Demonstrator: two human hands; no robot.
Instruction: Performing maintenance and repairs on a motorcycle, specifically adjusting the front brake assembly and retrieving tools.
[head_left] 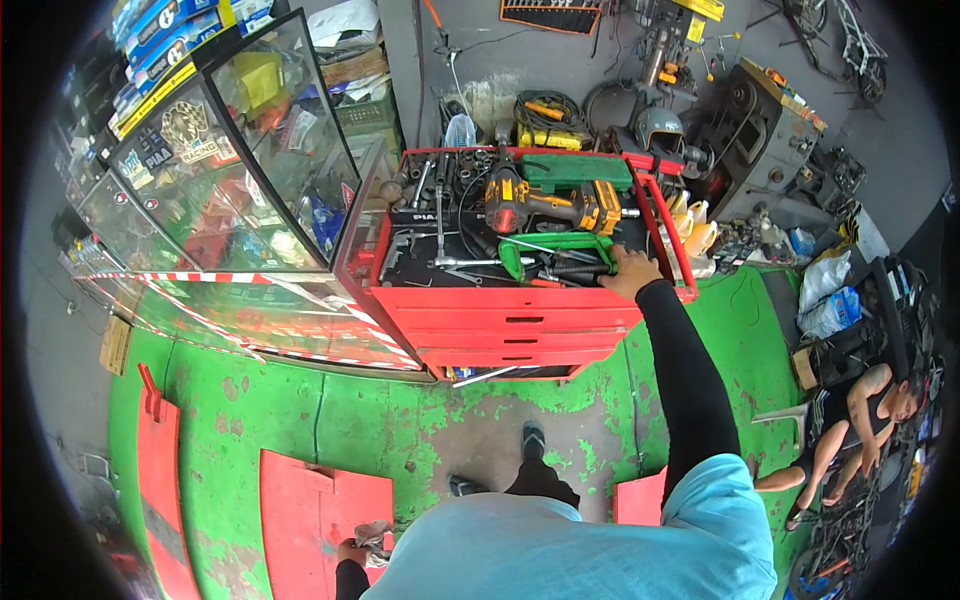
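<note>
On top of the red tool cart (470, 302), my right hand (632, 272) reaches to the right end of a green tray (512, 262), its fingers apart at the tray's edge. Black-handled hand tools (575, 270) lie in the tray beside those fingertips. Low at my left side, my left hand (350, 552) is closed around a crumpled greyish rag (373, 538). Just behind the tray lie yellow-and-black cordless power tools (505, 200). A long ratchet wrench (441, 235) and several loose sockets (470, 170) are left of them.
A glass display cabinet (190, 215) adjoins the cart's left side. Red ramp-like panels (300, 510) lie on the green floor (230, 420) behind me. At right, a person (850, 430) sits on a chair near piled parts. Yellowish jugs (698, 235) stand beside the cart.
</note>
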